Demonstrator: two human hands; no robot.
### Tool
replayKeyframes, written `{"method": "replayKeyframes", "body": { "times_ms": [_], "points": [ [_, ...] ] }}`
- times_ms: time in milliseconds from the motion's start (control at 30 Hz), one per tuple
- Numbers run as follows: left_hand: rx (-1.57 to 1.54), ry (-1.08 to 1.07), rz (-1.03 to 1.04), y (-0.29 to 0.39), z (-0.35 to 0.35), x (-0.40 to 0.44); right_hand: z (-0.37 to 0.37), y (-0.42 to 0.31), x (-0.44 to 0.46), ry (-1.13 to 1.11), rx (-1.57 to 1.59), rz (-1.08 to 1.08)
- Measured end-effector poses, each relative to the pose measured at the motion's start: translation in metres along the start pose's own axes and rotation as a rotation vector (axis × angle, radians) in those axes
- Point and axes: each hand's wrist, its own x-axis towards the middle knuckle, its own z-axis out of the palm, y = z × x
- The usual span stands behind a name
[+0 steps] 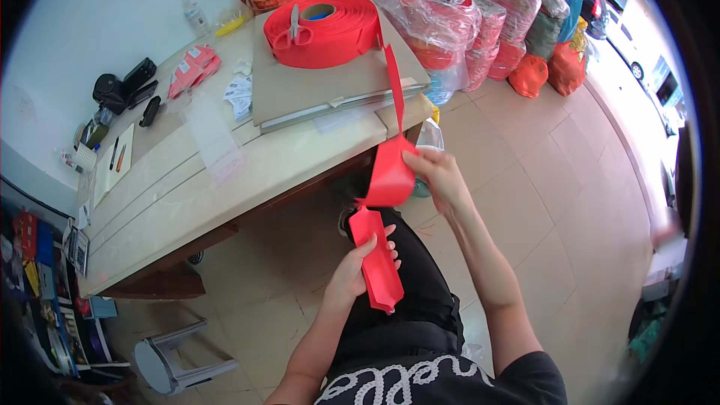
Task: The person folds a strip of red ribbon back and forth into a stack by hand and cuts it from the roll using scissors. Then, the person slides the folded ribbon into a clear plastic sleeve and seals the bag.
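Note:
My left hand point(352, 268) is closed around a folded length of red ribbon point(381, 270) in front of my lap, thumb across its upper face. Above it, my right hand point(437, 172) pinches a loose, bent stretch of the same red material point(391, 180) between thumb and fingers. From there a narrow, twisted strip point(394, 79) runs up to a big red ribbon roll point(337, 45). The roll lies flat on a large grey-brown book or board point(292, 94) on the table. Scissors with pink handles point(295, 31) rest on top of the roll.
The pale table point(187, 210) has a notebook with pens point(116, 161), a black case point(111, 94) and pink packets point(195, 70). Plastic-wrapped red bundles point(442, 22) stand right of it. A grey stool point(161, 364) stands lower left, beside shelves point(45, 285).

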Motion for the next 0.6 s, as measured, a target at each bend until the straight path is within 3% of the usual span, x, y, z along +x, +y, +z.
{"method": "replayKeyframes", "body": {
  "times_ms": [200,333,433,600],
  "points": [
    [0.069,-0.009,0.137,0.005,-0.016,0.014,-0.007,0.048,-0.082,-0.043,0.061,0.148],
    [0.107,0.087,0.216,0.005,-0.003,0.020,-0.006,0.061,-0.097,-0.025,0.094,0.143],
    [0.105,0.027,0.212,0.006,-0.006,0.028,-0.011,0.067,-0.093,-0.040,0.109,0.207],
    [0.047,0.032,0.188,0.008,-0.010,0.038,-0.016,0.082,-0.087,-0.009,-0.180,0.009]
  ]
}}
